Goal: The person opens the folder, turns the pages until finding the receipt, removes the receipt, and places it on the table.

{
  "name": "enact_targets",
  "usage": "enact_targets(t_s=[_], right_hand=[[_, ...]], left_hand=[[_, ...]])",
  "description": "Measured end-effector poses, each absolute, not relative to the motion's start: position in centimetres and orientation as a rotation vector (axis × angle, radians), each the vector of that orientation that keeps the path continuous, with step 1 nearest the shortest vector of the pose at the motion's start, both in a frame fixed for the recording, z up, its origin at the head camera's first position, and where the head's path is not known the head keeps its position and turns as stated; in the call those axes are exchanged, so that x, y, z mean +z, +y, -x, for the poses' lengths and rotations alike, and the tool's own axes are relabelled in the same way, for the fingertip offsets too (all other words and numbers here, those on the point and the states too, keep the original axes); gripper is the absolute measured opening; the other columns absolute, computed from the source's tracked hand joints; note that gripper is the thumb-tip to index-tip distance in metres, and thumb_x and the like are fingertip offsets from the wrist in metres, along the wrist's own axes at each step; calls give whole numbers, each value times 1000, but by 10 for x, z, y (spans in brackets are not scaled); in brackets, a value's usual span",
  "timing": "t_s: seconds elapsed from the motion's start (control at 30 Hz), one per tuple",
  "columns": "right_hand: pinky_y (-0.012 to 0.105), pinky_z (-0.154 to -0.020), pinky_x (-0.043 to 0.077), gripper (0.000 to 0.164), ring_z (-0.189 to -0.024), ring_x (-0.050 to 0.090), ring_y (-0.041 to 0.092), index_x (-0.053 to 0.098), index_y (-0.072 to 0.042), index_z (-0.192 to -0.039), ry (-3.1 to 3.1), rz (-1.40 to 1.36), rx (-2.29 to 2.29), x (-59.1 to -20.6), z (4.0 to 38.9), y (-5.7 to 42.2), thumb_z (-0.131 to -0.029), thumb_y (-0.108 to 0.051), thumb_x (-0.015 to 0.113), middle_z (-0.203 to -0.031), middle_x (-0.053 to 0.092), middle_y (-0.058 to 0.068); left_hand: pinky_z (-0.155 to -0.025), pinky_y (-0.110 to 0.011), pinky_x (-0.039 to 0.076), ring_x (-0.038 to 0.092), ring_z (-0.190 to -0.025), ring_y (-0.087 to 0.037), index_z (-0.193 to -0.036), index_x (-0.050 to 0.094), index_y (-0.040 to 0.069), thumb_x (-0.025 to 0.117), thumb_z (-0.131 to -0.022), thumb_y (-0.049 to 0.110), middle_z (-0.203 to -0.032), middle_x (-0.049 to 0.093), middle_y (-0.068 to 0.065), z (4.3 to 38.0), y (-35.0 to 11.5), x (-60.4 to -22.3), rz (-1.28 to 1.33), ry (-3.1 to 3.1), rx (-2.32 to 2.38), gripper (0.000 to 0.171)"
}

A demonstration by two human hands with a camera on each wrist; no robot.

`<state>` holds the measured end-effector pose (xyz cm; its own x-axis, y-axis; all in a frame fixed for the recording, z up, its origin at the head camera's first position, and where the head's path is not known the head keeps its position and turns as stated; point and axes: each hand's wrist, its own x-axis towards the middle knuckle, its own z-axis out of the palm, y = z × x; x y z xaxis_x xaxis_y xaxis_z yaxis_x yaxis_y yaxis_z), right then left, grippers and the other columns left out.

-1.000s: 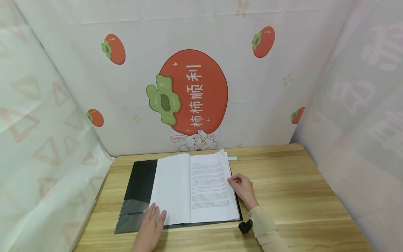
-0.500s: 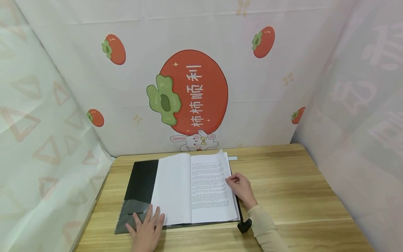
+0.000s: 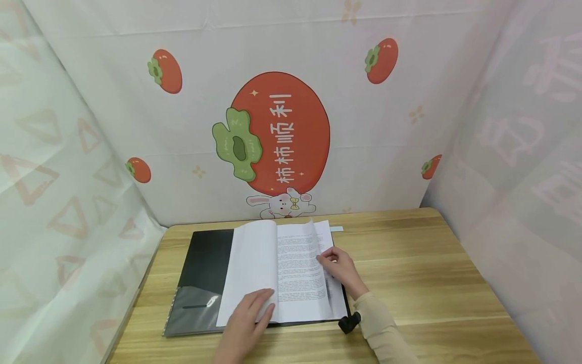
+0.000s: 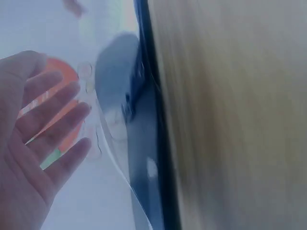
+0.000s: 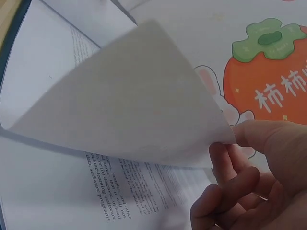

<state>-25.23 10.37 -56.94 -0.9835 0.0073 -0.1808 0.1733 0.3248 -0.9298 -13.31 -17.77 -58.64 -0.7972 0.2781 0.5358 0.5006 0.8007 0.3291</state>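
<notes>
A stack of printed sheets lies spread like an open book on a black folder, blank backs on the left, text on the right. My right hand pinches the outer edge of a page between thumb and forefinger. In the right wrist view that page curves up, its blank underside showing, with another printed sheet beneath. My left hand is at the near end of the stack by the fold, fingers extended. The left wrist view shows the hand with fingers straight and spread, holding nothing.
The folder lies on a wooden table. A clear pocket covers its lower left corner. A pale blue tab sticks out at the upper right. A printed cloth hangs behind the table, with more at both sides.
My right hand has drawn the page's edge leftward, so it lifts and bends and uncovers the sheet below. My left hand has moved right, from the folder's lower left to the fold.
</notes>
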Motion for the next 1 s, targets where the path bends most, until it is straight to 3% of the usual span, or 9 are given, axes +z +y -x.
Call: enact_targets(t_s=[0.13, 0.3, 0.63, 0.83, 1.0], right_hand=[[28, -63, 47, 21, -81, 57, 19, 69, -7, -102, 2446, -120, -1740, -568, 252, 98, -99, -27, 75, -93, 65, 6], [28, -61, 46, 22, -80, 57, 18, 69, -6, -100, 2416, -51, -1773, -564, 251, 91, -98, -26, 76, -93, 67, 6], [26, -62, 47, 19, -79, 58, 15, 70, -9, -97, 2396, 41, -1780, -564, 249, 77, -97, -26, 77, -92, 68, 3], [30, -68, 47, 21, -85, 60, 16, 70, -9, -96, 2451, 113, -1729, -562, 246, 72, -96, -29, 78, -92, 69, 2], [33, -72, 47, 20, -86, 61, 16, 70, -11, -96, 2491, 141, -1685, -559, 245, 72, -96, -30, 78, -91, 68, 0]], left_hand=[[-92, -32, 58, 68, -112, -15, -124, 76, 12, 85, -91, 22, -121, 71, 3, 140, -156, -580, 728, -2444, -648, 35], [-91, -31, 58, 68, -110, -13, -124, 75, 13, 81, -95, 26, -121, 70, 3, 144, -133, -572, 843, -2449, -658, 33], [-95, -31, 58, 68, -116, -14, -134, 70, 13, 80, -95, 21, -137, 66, 3, 148, -108, -562, 955, -2513, -588, 41], [-83, -28, 60, 72, -105, -14, -132, 72, 10, 81, -88, 6, -136, 68, 0, 151, -103, -567, 987, -2479, -515, 45], [-68, -23, 56, 69, -86, -12, -136, 68, 9, 85, -79, -4, -140, 64, -1, 151, -100, -566, 1006, -2514, -438, 61]])
